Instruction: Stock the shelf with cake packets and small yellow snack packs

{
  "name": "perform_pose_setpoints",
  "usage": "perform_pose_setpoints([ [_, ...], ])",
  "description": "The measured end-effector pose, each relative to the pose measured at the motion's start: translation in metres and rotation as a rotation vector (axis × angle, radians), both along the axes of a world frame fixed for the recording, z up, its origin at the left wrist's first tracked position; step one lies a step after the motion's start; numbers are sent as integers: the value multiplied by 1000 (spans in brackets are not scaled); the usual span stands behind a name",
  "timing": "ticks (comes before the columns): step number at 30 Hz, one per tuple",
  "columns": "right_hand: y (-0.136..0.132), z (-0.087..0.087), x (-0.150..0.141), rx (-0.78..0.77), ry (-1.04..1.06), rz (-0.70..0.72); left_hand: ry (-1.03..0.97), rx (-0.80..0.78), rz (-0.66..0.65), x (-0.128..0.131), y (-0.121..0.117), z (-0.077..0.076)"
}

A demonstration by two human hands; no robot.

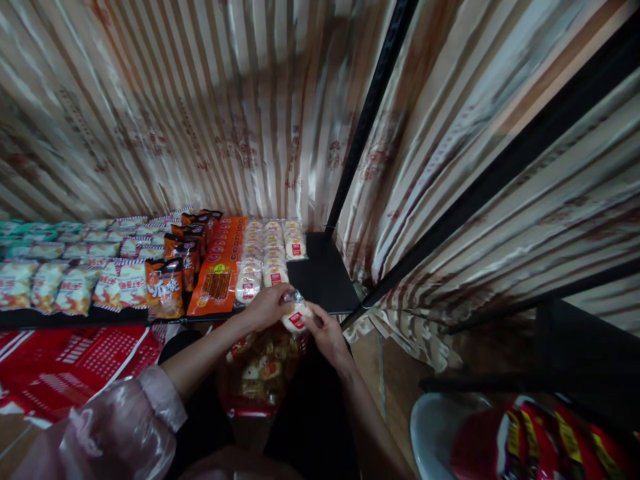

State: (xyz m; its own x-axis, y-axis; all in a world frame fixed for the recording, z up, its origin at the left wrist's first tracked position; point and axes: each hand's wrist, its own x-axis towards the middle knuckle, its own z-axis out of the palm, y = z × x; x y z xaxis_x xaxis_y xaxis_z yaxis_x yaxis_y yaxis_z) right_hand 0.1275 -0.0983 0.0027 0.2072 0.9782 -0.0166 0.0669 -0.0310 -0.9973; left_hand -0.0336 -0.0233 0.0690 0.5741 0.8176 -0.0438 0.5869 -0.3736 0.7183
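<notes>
Between my two hands is a small clear-wrapped white round snack pack (295, 320) with a red label, held just in front of the black shelf (325, 273). My left hand (273, 305) pinches its upper left edge, and my right hand (324, 330) grips its right side. Similar white packs (273, 250) lie in rows on the shelf right beyond my left hand; the rightmost row is shorter. To their left lies a long orange packet (219, 267) with brown sticks pictured on it.
Orange-black snack bags (167, 287) and rows of white snack bags (75, 287) fill the shelf's left part. A red basket (265, 373) of packets sits below, between my knees. Black posts (370, 120) stand before striped curtains (225, 100). Red packets (545, 440) occupy the lower right.
</notes>
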Motion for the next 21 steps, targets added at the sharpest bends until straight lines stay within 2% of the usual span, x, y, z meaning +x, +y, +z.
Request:
perform_pose_setpoints([
  [5,21,-1,16,-26,112,-153,-55,310,51,17,-10,-4],
  [9,42,-5,28,-7,135,-212,31,512,-40,29,-16,-17],
  [12,61,-10,39,-20,101,-234,117,551,-126,39,-13,-32],
  [15,81,-15,51,-53,-25,-256,214,527,-154,49,-6,-43],
  [21,121,-23,63,-56,-172,-247,383,552,-217,66,16,-49],
])
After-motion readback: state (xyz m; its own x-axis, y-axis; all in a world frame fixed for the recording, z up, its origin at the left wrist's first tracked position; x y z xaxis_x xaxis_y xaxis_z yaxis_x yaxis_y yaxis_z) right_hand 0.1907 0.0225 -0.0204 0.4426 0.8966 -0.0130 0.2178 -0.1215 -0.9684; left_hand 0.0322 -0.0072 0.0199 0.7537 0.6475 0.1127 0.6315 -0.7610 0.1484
